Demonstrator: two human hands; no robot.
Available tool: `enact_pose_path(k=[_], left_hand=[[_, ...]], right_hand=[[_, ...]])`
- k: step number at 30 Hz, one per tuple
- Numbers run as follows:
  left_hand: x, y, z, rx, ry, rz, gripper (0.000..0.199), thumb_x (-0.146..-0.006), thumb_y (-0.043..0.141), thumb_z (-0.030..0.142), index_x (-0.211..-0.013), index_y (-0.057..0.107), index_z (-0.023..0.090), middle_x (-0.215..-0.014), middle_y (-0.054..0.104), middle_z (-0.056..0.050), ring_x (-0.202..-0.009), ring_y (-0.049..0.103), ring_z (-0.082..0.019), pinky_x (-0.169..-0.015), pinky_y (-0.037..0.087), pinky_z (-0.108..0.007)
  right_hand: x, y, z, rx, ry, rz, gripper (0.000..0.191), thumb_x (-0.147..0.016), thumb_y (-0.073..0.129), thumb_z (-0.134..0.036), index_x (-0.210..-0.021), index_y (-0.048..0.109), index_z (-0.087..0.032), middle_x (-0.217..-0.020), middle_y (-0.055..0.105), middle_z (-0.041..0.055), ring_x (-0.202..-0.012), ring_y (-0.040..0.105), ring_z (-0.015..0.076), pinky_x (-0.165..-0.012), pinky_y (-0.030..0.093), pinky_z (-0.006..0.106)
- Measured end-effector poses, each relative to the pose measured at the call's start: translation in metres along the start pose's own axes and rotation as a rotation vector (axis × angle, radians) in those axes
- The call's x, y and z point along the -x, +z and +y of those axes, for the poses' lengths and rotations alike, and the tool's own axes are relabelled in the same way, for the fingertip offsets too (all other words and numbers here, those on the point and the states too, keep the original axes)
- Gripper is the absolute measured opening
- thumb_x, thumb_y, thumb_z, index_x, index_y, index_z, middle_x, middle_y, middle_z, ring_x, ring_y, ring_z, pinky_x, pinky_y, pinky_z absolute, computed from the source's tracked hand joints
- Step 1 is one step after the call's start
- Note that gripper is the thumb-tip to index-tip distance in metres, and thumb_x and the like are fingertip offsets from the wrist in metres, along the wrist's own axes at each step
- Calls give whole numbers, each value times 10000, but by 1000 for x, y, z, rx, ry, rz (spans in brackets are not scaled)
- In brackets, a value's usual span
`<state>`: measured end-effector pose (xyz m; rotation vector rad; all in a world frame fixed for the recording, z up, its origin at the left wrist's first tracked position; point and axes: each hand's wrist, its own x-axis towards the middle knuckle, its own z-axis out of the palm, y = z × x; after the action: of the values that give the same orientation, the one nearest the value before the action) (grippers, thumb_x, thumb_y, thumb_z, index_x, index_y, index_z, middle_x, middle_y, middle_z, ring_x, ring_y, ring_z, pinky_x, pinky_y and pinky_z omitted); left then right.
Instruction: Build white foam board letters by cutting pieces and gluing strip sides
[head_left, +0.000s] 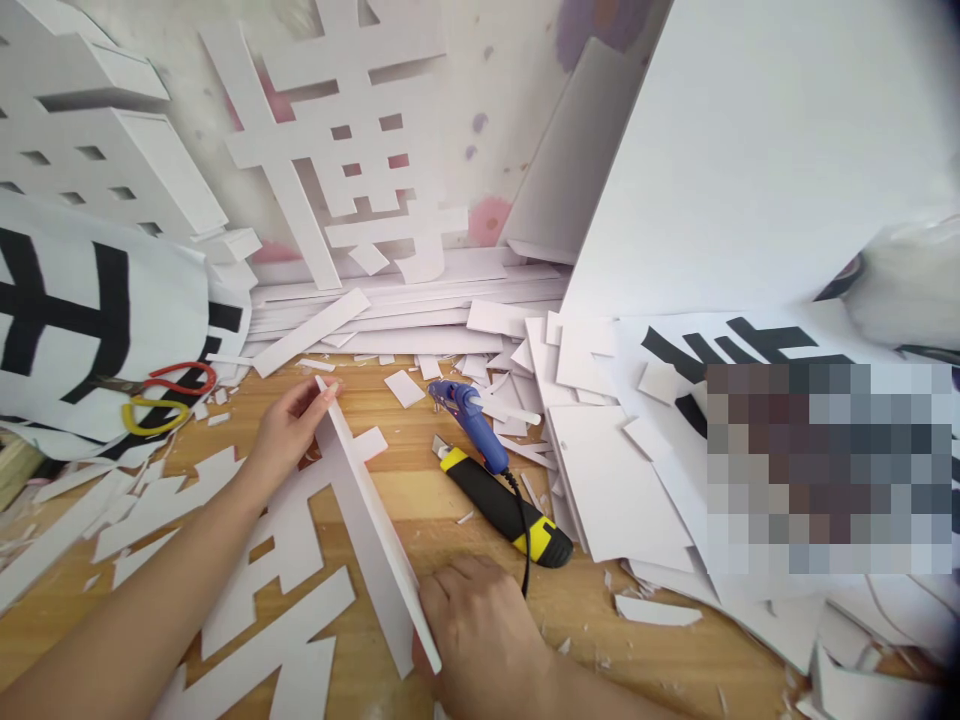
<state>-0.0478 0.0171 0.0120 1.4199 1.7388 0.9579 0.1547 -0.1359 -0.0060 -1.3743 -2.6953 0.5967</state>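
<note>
A long white foam-board strip point(375, 515) stands on edge against a flat white cut-out shape point(296, 525) lying on the wooden table. My left hand point(289, 430) pinches the strip's far end between thumb and fingers. At the near end, my right hand point(484, 620) is closed on the strip from the right side; its fingertips are partly hidden. To the right of the strip lies a blue glue gun point(480, 425) with a white glue stick in its back. Beside it, close to my right hand, rests a black and yellow utility knife point(502, 505) with some blade showing.
Scissors point(169, 385) with red and yellow handles lie at the left on a printed sheet point(150, 310). Stacked white board pieces point(607, 480) lie at the right. Large white cut-outs point(360, 130) lean at the back. Scraps litter the wooden table point(397, 490).
</note>
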Motion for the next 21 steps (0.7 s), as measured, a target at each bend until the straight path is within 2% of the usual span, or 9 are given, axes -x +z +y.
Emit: enact_pose_path(k=[3,6,10,11,12,15,16,18,21], left_hand=[[-7,0,-10,12,100,28,467,-765,523,466,-1181,487,257,-1177,571,-63,-815,619,-150,-590,501,-222],[-8,-8,-19,-22,264,123,492,-760,539,442,-1196,424,246,-1271,480,-91,-1126,509,-197,-821,483,-285],[25,-25,-16,-217,451,244,296,-767,550,376,-1007,474,221,-1051,527,-66,-998,530,-193,-817,470,-324],[38,-28,-13,-280,467,214,226,-765,552,353,-935,481,223,-965,533,-43,-925,536,-182,-766,476,-308],[51,-30,-10,-340,490,99,154,-776,534,326,-879,482,224,-890,536,-20,-861,536,-164,-753,470,-295],[82,-29,-3,-474,570,-349,37,-803,467,242,-801,491,214,-786,537,3,-735,525,-127,-679,452,-249],[88,-26,-2,-503,586,-449,46,-805,463,233,-797,502,210,-782,544,1,-721,525,-124,-663,449,-241],[94,-19,-2,-534,621,-554,60,-798,488,240,-789,535,204,-810,571,-15,-748,540,-133,-657,455,-239],[95,-9,-6,-517,676,-557,92,-789,531,255,-832,598,210,-894,617,-39,-831,566,-157,-702,478,-257]], right_hand=[[1,3,0,-22,18,24,157,-717,594,-237,-824,616,-125,-784,652,84,-726,571,225,-639,405,333],[3,0,0,-50,25,10,131,-742,558,-228,-822,610,-138,-806,651,80,-755,569,219,-670,409,326],[11,-23,7,-189,58,-77,136,-682,604,-269,-773,588,-169,-807,634,41,-776,554,190,-692,402,282],[14,-30,11,-239,59,-110,133,-648,617,-242,-756,581,-172,-791,624,29,-757,547,176,-671,397,263],[16,-36,15,-301,49,-124,132,-627,603,-186,-755,576,-179,-785,613,13,-740,538,157,-646,387,241],[17,-45,25,-475,66,-95,186,-648,497,-102,-785,585,-191,-734,583,-17,-657,499,114,-573,348,206],[14,-44,26,-521,101,-60,219,-666,467,-96,-816,596,-189,-728,577,-18,-634,484,107,-556,336,204],[5,-39,25,-611,170,9,303,-678,445,-90,-912,616,-177,-733,568,-13,-620,463,102,-543,324,203],[-10,-32,18,-752,214,2,383,-666,440,-71,-984,630,-170,-673,514,-36,-585,423,90,-504,296,193]])
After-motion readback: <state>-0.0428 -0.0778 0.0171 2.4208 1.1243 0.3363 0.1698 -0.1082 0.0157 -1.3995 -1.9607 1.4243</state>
